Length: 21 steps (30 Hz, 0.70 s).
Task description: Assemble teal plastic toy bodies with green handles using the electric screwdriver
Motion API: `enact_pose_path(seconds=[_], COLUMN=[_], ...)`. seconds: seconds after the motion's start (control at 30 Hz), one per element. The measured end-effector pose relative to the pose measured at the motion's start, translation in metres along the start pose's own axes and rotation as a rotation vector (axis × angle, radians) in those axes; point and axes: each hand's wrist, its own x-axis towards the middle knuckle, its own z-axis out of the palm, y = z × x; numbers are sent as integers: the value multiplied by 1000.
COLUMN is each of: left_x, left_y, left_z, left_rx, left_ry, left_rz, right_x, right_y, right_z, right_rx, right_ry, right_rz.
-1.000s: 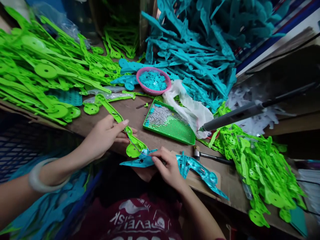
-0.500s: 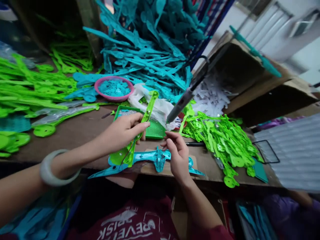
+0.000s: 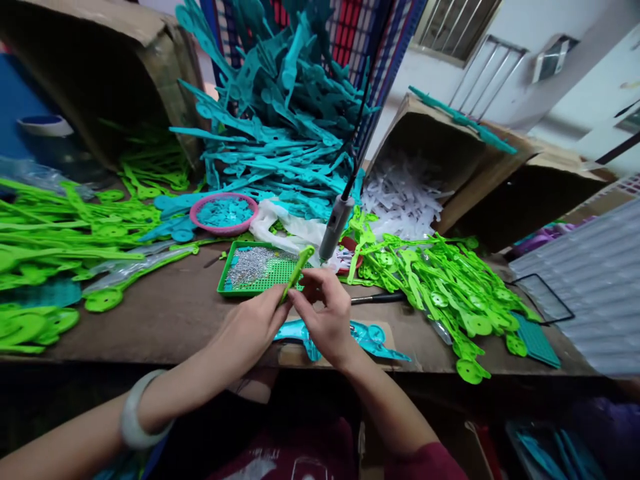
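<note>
My left hand (image 3: pixel 250 323), with a pale bangle on its wrist, grips a narrow green plastic part (image 3: pixel 299 270) that slants up and to the right. My right hand (image 3: pixel 327 313) is close against it, thumb and fingers pinched near the part; whatever they hold is too small to make out. Beneath both hands lies a shiny blue plastic part (image 3: pixel 373 339) at the table's front edge, partly covered by my right hand. A grey electric screwdriver (image 3: pixel 336 230) hangs just above my right hand. Behind the hands sits a green tray (image 3: pixel 280 275) of small silvery pieces.
Green parts (image 3: pixel 465 300) are heaped at the right, and more green parts (image 3: pixel 75 227) at the left. A pink bowl (image 3: pixel 224 230) holds small blue pieces. Teal parts (image 3: pixel 280 147) pile up behind. White pieces (image 3: pixel 400 200) fill a cardboard box. A black-handled tool (image 3: pixel 383 298) lies right of my hands.
My hands have come together, and the green part now points away with its narrow side showing. My right hand has moved left and up against it. The view has tilted upward.
</note>
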Motion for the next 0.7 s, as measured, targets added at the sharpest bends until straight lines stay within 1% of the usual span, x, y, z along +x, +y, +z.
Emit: enact_pose_path(seconds=[0.07,0.13,0.2,0.3,0.43,0.5,0.6,0.63,0.7], left_x=[-3,-5,-7,-7,2,5,10,12,20], left_y=[-2,-4,-8,-13,-18,-16,-11,-10,-11], left_z=[2,6,12,24,41,45,38,32,16], left_rx=[45,79,70,-9,-93,-128,-169,-184,-214], left_ry=[0,44,117,190,217,227,235,231,219], left_rz=[-5,-3,-2,-10,-11,-16,-4,15,51], right_x=[0,0,-3,-7,-4,1,6,8,16], right_y=[-1,-3,-6,-8,-6,-7,-2,4,25], right_z=[1,2,5,14,30,33,26,21,12], right_rx=[17,134,277,382,465,482,373,301,194], right_ry=[-25,-56,-45,31,162,174,130,103,67], right_rz=[22,135,261,347,430,456,428,413,356])
